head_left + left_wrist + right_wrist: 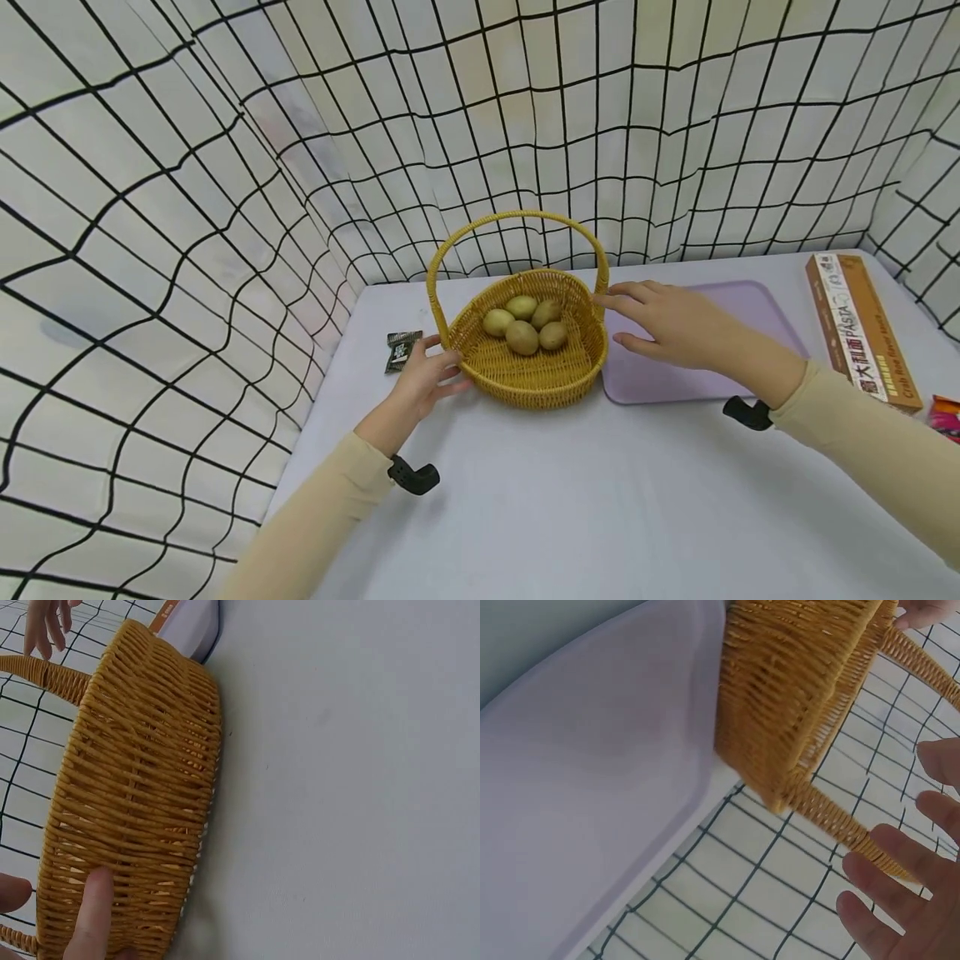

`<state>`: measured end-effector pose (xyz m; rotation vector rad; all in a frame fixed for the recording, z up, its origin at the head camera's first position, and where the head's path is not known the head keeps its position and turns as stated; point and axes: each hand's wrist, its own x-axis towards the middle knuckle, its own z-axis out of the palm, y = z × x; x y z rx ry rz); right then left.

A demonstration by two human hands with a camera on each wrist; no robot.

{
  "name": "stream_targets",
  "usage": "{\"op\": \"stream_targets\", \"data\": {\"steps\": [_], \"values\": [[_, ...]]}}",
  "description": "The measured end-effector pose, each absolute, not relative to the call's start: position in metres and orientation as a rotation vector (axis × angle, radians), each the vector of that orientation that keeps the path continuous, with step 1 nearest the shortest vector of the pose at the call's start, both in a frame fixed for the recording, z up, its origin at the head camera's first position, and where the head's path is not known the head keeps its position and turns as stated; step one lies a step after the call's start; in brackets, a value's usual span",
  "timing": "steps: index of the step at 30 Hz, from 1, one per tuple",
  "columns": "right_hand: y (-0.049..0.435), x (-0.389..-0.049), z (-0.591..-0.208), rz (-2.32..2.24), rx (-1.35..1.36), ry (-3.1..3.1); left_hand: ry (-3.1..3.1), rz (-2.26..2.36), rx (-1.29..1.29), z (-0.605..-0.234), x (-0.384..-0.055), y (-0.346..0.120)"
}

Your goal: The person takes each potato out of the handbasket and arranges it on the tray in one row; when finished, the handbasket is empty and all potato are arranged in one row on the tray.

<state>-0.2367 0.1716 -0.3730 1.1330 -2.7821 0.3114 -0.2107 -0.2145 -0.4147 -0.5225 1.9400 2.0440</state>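
Basket between two hands, no firm hold seen: tilt and rolling fruit the main risks

Wicker basket [540,390] upright on the white table [540,500], just left of the purple tray [667,387]; five brownish-green fruits [522,337] loose inside, grouped toward the back; arched handle [517,215] standing up.

Left hand [425,375] at the basket's left side, by the handle's foot; fingers mostly straight, one laid against the woven wall, none seen wrapped round it. Right hand [671,321] spread, fingers extended by the handle's right foot, nothing gripped; whether its fingertips touch the wicker, cannot tell.

Failure modes, my judgement: lifting with the left side alone would probably tip the basket rightward, the fruits rolling that way and shifting the weight further; cause, support on one side only. A sideways push could catch the base on the tray's edge, as the two sit so close; a leftward slide could run into the dark packet [403,350] beside the left hand; straight fingers might also slip on the weave under load.
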Motion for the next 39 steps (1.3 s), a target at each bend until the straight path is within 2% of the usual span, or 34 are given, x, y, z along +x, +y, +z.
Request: {"op": "stream_targets", "data": {"steps": [15,28,39], "values": [[0.114,-0.251,-0.362,0.251,1.356,-2.81,1.786,2.133,-0.662,-0.419,-0.212,-0.213],[0.078,-0.285,-0.352,0.263,1.361,-3.14,1.764,2.163,-0.662,-0.418,-0.212,-0.213],[0.058,-0.313,-0.361,0.339,1.286,-3.354,1.762,2.169,-0.66,-0.42,-0.214,-0.211]]}}
